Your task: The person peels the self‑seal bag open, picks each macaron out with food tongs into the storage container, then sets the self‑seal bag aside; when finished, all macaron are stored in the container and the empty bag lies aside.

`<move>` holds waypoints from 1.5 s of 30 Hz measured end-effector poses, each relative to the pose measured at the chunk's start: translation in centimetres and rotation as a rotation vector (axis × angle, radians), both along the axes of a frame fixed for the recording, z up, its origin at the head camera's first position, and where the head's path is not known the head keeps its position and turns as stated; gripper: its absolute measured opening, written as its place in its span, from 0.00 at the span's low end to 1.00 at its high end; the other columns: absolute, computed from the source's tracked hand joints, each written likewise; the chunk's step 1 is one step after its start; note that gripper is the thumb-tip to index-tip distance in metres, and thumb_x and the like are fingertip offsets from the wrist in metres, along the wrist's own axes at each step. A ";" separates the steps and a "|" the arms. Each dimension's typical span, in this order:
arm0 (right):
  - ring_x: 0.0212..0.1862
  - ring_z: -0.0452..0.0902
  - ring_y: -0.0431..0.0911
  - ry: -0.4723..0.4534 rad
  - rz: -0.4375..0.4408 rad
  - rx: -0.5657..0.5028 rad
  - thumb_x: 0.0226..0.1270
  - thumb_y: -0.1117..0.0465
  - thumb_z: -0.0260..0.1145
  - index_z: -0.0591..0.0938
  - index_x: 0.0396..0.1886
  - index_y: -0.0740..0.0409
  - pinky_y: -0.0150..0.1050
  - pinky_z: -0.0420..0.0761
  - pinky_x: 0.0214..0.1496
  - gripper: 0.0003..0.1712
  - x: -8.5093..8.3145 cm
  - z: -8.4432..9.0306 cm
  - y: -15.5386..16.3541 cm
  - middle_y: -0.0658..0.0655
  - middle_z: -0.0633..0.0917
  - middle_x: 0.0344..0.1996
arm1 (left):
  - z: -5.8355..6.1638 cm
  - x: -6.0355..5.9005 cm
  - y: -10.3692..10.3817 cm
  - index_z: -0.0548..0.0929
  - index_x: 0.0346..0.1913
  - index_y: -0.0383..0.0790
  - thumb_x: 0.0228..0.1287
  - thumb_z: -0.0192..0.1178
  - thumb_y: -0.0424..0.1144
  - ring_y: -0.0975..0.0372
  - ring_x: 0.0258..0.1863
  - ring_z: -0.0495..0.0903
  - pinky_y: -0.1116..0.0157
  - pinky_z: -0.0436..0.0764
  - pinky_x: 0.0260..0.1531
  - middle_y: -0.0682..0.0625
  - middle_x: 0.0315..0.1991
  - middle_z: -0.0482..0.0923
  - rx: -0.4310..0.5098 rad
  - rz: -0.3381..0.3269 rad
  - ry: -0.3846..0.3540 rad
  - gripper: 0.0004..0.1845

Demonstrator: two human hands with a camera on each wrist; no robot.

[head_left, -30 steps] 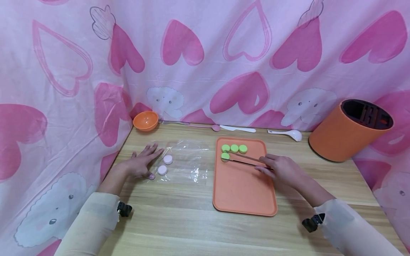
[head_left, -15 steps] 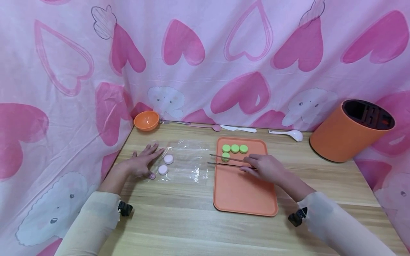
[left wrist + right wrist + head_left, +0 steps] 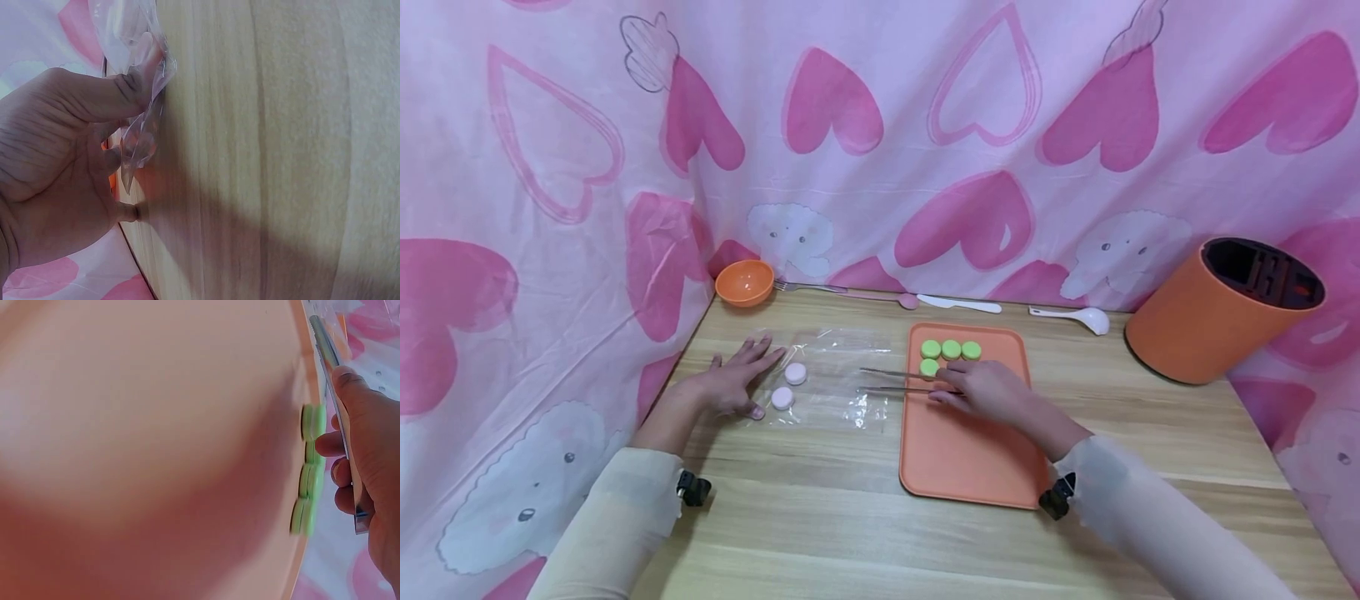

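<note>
1. My left hand was spread, fingers apart, pressed down at the left edge of some clear plastic; the left wrist view showed a crumpled part of it against my thumb.
2. My right hand pinched the metal tongs between thumb and fingers, above the upper part of the orange tray.
3. The tongs pointed left, past the tray's left rim, with their tips apart over the right part of the plastic. I couldn't tell whether they touched it.
4. Two pale pink macarons were near my left fingers, one just beyond the other. Whether they lay in the plastic or on it, I couldn't tell.
5. Four green macarons sat at the tray's far end: three in a row, the fourth just nearer me, below the leftmost and close to my right fingertips.
6. Along the back of the wooden table were an orange bowl, a fork, a pink spoon, a white knife and a white ladle. An orange holder stood at the right.
</note>
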State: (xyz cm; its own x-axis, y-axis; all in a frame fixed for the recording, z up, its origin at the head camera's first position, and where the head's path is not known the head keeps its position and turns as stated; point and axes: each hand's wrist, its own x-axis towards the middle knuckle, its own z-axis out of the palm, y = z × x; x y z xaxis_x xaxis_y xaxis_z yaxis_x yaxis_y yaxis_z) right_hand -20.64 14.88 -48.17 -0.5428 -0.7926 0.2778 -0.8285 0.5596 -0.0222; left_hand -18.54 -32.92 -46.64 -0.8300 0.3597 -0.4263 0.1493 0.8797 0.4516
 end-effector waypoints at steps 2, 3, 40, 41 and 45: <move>0.33 0.85 0.42 -0.004 0.011 -0.003 0.71 0.46 0.80 0.92 0.46 0.51 0.41 0.90 0.32 0.16 -0.2 -0.2 -0.6 0.48 0.88 0.36 | 0.0 0.0 0.0 0.50 0.92 0.50 0.59 0.81 0.44 0.34 0.90 0.26 0.17 0.28 0.77 0.39 0.93 0.29 0.004 -0.003 0.003 0.64; 0.34 0.86 0.42 -0.018 0.012 -0.004 0.71 0.46 0.80 0.93 0.46 0.51 0.41 0.90 0.33 0.15 -0.2 -0.3 -0.9 0.48 0.88 0.36 | 0.0 0.0 0.0 0.50 0.92 0.50 0.59 0.81 0.44 0.34 0.90 0.26 0.17 0.28 0.77 0.38 0.93 0.29 0.006 -0.006 0.005 0.64; 0.25 0.78 0.40 -0.095 0.035 0.023 0.81 0.41 0.70 0.87 0.38 0.49 0.37 0.82 0.26 0.18 -1.5 -0.3 -9.9 0.48 0.83 0.30 | 0.1 0.0 -0.1 0.50 0.92 0.50 0.59 0.80 0.41 0.35 0.90 0.23 0.19 0.25 0.78 0.41 0.93 0.26 0.014 0.015 -0.009 0.64; 0.25 0.78 0.40 -0.099 0.032 0.025 0.81 0.41 0.70 0.88 0.38 0.49 0.37 0.82 0.27 0.18 -1.5 -0.3 -10.0 0.48 0.83 0.30 | 0.1 0.0 -0.1 0.50 0.92 0.51 0.59 0.81 0.42 0.35 0.90 0.23 0.19 0.25 0.78 0.41 0.93 0.27 0.011 0.015 -0.009 0.64; 0.26 0.79 0.42 -0.096 0.029 0.031 0.81 0.41 0.69 0.88 0.39 0.50 0.39 0.84 0.28 0.19 -1.4 -0.1 -10.6 0.49 0.84 0.31 | 0.1 0.0 -0.1 0.51 0.92 0.50 0.58 0.81 0.42 0.35 0.90 0.24 0.19 0.25 0.77 0.41 0.93 0.27 0.006 0.017 -0.011 0.64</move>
State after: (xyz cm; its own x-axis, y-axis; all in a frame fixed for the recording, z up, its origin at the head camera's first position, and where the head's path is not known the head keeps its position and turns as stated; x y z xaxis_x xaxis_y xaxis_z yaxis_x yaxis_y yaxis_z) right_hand -22.04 4.29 -48.32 -0.5420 -0.8161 0.2005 -0.8395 0.5367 -0.0848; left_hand -18.56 -33.01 -46.51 -0.8316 0.3477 -0.4331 0.1291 0.8794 0.4582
